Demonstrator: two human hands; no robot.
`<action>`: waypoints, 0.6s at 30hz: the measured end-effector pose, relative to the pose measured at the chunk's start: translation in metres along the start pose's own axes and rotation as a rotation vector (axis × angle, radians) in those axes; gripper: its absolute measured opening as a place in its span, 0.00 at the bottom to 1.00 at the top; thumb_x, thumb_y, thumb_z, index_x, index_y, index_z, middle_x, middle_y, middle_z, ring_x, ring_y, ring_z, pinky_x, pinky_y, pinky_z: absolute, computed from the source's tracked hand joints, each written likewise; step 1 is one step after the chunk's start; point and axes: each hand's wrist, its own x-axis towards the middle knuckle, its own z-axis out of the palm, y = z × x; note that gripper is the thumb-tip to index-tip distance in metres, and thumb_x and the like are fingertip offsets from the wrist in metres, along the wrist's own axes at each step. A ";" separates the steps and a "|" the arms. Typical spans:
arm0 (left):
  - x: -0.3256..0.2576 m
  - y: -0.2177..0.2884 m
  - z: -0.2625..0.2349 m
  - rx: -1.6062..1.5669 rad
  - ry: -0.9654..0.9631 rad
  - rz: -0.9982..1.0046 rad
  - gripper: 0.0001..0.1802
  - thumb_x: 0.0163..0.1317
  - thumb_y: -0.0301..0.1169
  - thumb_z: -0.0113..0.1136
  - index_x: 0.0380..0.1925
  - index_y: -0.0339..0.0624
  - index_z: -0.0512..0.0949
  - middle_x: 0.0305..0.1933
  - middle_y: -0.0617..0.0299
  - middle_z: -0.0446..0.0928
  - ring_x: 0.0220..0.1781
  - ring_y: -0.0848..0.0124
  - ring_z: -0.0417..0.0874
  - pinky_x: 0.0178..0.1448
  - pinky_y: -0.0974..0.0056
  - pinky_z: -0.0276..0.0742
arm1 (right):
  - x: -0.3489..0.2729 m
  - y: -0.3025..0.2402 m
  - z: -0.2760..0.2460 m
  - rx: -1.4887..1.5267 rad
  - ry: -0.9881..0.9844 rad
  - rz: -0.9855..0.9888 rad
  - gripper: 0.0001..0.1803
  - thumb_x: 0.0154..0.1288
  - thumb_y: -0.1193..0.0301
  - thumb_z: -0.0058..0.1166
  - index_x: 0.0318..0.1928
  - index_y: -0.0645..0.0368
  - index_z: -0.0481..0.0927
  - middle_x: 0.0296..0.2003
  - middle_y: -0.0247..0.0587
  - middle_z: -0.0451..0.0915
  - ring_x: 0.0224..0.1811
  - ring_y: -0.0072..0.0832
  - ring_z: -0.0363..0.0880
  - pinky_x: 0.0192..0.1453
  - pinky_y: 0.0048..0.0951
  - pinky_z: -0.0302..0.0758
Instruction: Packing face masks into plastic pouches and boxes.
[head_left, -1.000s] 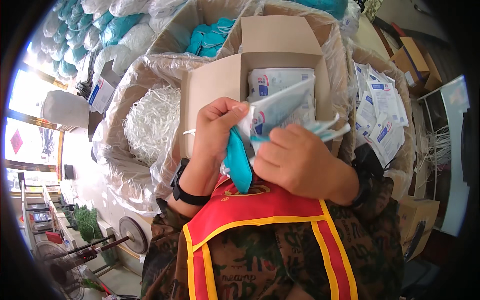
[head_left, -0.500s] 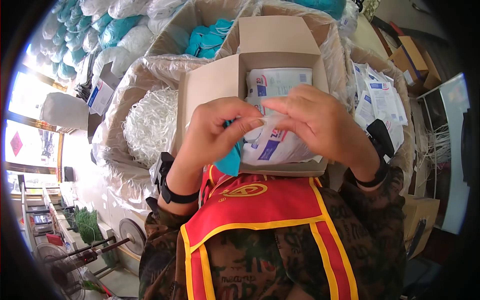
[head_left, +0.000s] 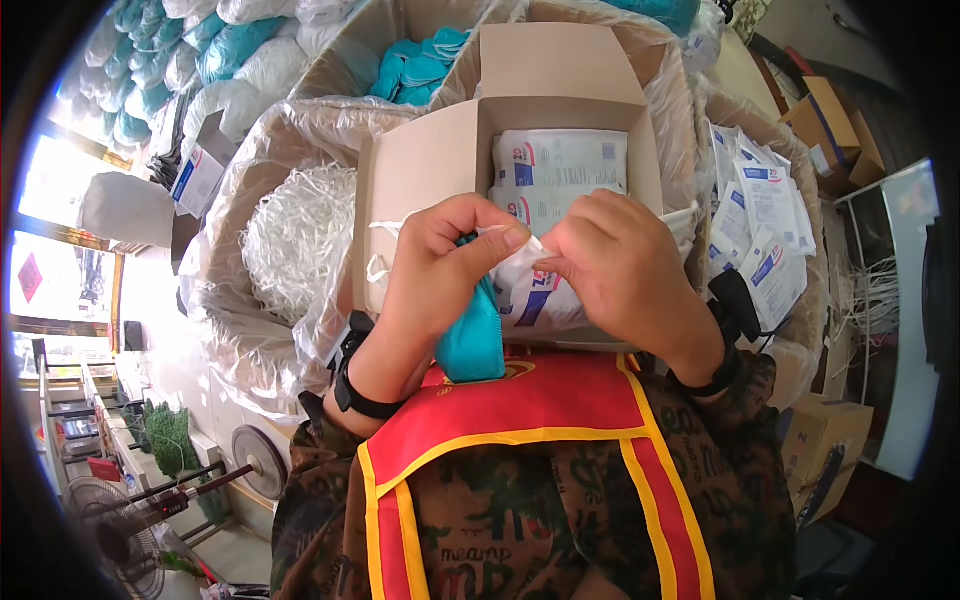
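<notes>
My left hand (head_left: 452, 255) is closed round the upper end of a folded teal face mask (head_left: 472, 340), which hangs down over my red apron. Thumb and forefinger also pinch a white strap (head_left: 535, 245). Fingers of my right hand (head_left: 622, 255) are closed on the strap's other side, close by the left thumb. Loose white strap loops (head_left: 378, 268) stick out left of my left hand. Both hands are above an open cardboard box (head_left: 420, 165) holding several white printed packets (head_left: 565, 160), partly hidden by my hands.
Plastic-lined bins surround the box: a left one with a heap of white straps (head_left: 300, 245), one behind with teal masks (head_left: 425, 65), and a right one with printed packets (head_left: 765, 215). Full bags (head_left: 235, 50) are piled at back left; a fan (head_left: 115, 535) stands lower left.
My hands have come closer together, the right moving left and slightly down. More of the teal mask hangs below my left hand. White strap loops now show beside both hands.
</notes>
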 end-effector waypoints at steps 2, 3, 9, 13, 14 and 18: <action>-0.001 -0.003 0.002 -0.157 -0.003 -0.077 0.02 0.61 0.22 0.63 0.33 0.34 0.82 0.30 0.64 0.82 0.34 0.80 0.78 0.38 0.73 0.73 | -0.001 -0.003 -0.001 -0.102 0.025 -0.052 0.07 0.51 0.75 0.57 0.28 0.57 0.71 0.28 0.39 0.70 0.34 0.39 0.74 0.38 0.38 0.71; 0.000 -0.004 0.002 -0.183 0.031 -0.101 0.02 0.61 0.22 0.63 0.33 0.34 0.82 0.30 0.64 0.82 0.33 0.80 0.79 0.38 0.73 0.73 | -0.001 -0.004 -0.002 -0.132 0.023 -0.061 0.07 0.51 0.74 0.57 0.28 0.57 0.71 0.27 0.38 0.70 0.34 0.38 0.74 0.37 0.37 0.70; 0.024 -0.028 -0.017 -0.372 0.159 -0.177 0.02 0.61 0.23 0.62 0.31 0.34 0.82 0.30 0.62 0.82 0.29 0.77 0.80 0.35 0.72 0.75 | -0.012 -0.028 -0.014 -0.071 -0.086 -0.194 0.08 0.47 0.72 0.58 0.27 0.54 0.72 0.26 0.35 0.68 0.33 0.32 0.73 0.35 0.32 0.68; 0.054 -0.060 -0.050 -0.330 0.240 -0.152 0.03 0.62 0.24 0.63 0.30 0.35 0.81 0.28 0.63 0.81 0.25 0.77 0.79 0.30 0.72 0.74 | -0.020 -0.053 -0.037 0.074 -0.070 -0.275 0.09 0.45 0.71 0.59 0.30 0.55 0.76 0.27 0.34 0.70 0.30 0.30 0.72 0.32 0.32 0.68; 0.057 -0.068 -0.063 -0.316 0.263 -0.130 0.04 0.62 0.24 0.63 0.30 0.35 0.80 0.27 0.63 0.81 0.25 0.78 0.79 0.29 0.72 0.74 | -0.022 -0.053 -0.048 0.213 -0.058 -0.287 0.12 0.45 0.72 0.60 0.34 0.57 0.80 0.29 0.34 0.74 0.28 0.30 0.74 0.31 0.31 0.70; 0.051 -0.062 -0.064 0.208 0.143 0.013 0.09 0.58 0.26 0.66 0.37 0.35 0.82 0.30 0.65 0.82 0.29 0.79 0.77 0.34 0.70 0.73 | -0.021 -0.038 -0.067 0.076 0.029 -0.167 0.10 0.48 0.75 0.59 0.34 0.58 0.82 0.29 0.38 0.78 0.30 0.33 0.78 0.34 0.35 0.74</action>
